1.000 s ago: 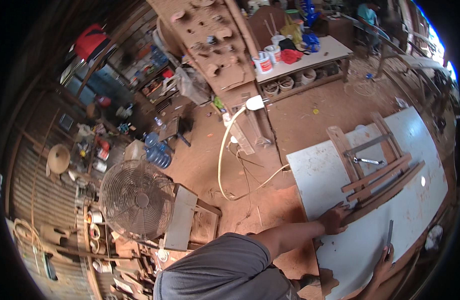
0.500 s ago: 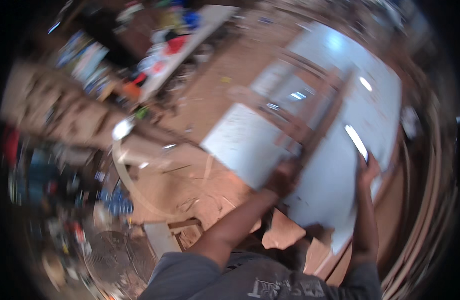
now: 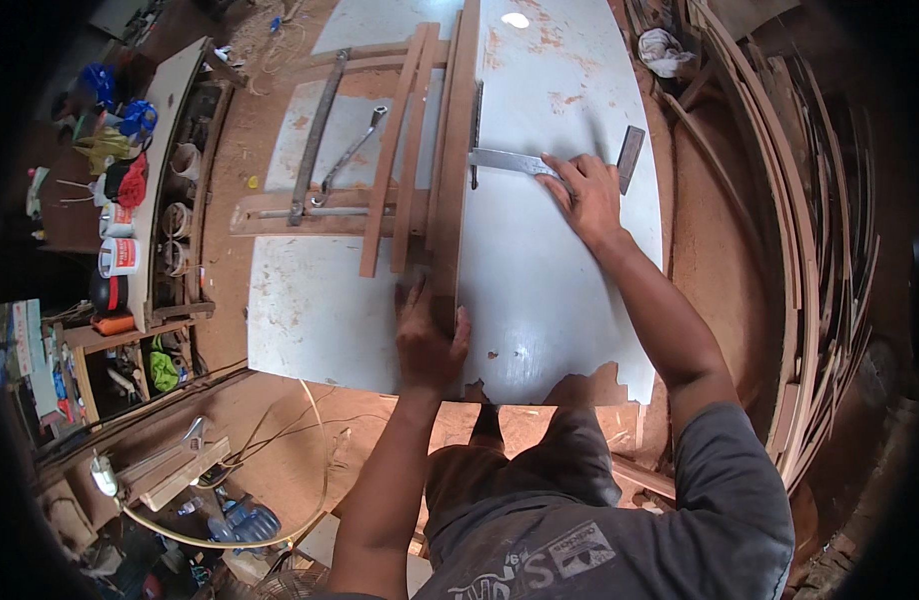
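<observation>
My left hand is wrapped round the near end of a long brown wooden board lying lengthwise on the white table. My right hand grips a try square, its metal blade reaching leftward to the board's right side, its dark handle beyond my fingers. Narrow wooden strips lie left of the board across short crosspieces, beside a dark metal bar and a wrench.
A side bench with buckets and bags stands at left. Long timber lines the right side. A hose, a cord and blue plastic bottles are on the lower-left floor.
My view has swung round to face along the board. My right hand has brought the square from lengthwise to crosswise against the board. My left hand stays at the board's near end.
</observation>
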`<state>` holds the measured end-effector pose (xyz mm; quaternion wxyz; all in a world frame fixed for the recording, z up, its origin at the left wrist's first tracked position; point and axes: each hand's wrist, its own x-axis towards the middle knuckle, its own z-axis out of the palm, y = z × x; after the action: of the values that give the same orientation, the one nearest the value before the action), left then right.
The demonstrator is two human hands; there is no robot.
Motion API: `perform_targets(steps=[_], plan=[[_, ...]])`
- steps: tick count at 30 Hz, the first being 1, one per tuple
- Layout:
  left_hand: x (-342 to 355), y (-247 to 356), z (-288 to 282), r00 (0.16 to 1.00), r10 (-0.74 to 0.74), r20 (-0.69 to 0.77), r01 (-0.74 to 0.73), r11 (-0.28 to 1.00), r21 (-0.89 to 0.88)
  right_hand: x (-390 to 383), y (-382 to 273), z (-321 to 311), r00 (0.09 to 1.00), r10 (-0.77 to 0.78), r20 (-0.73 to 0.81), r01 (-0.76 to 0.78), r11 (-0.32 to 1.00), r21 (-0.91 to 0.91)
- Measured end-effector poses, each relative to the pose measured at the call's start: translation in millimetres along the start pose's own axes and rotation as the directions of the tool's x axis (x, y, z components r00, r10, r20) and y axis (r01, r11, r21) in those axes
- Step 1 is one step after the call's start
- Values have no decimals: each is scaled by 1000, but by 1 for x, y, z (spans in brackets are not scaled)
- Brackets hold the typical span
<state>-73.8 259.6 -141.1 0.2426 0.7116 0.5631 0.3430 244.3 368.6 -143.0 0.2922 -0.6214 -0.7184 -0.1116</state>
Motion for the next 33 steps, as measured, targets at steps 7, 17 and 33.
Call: perform_targets(steps=[7,17,33], plan=[[0,0,3,999,-44,19,43,999,19,-1,3,7,997,-70,-38,67,996,-55],[6,7,4,998,-55,-6,55,998,-39,3,6,13,997,-72,-25,70,996,-61],[9,-3,4,1000,-13,12,13,1000,25,4,5,17,992,-105,-74,99,991,-91]])
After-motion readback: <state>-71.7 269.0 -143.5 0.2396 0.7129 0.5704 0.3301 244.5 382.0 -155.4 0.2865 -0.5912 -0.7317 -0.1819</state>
